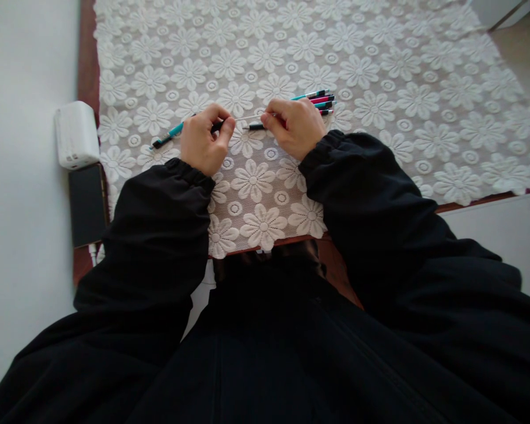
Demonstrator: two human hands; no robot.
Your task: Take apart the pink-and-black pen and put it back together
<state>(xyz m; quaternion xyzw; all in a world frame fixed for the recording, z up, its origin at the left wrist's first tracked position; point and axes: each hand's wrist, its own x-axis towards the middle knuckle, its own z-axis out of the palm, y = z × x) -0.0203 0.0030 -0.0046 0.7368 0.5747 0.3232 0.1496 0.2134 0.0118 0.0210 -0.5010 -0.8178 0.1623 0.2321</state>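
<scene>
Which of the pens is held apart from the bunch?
The teal pen in the left hand; the other pens stick out bunched behind the right hand.

White wall point(22, 235) left, lace cloth point(380, 70) over brown table point(87, 59)

No lettering, brand, number or sign can be read anywhere in the view. The pens point(320, 100) lying just beyond the right hand point(294, 126) and the teal pen point(172, 133) held at the left hand point(203, 141) show no legible print. The white charger block point(76, 134) and the dark phone point(87, 203), both off to the left of the left hand, carry no readable markings either.
</scene>
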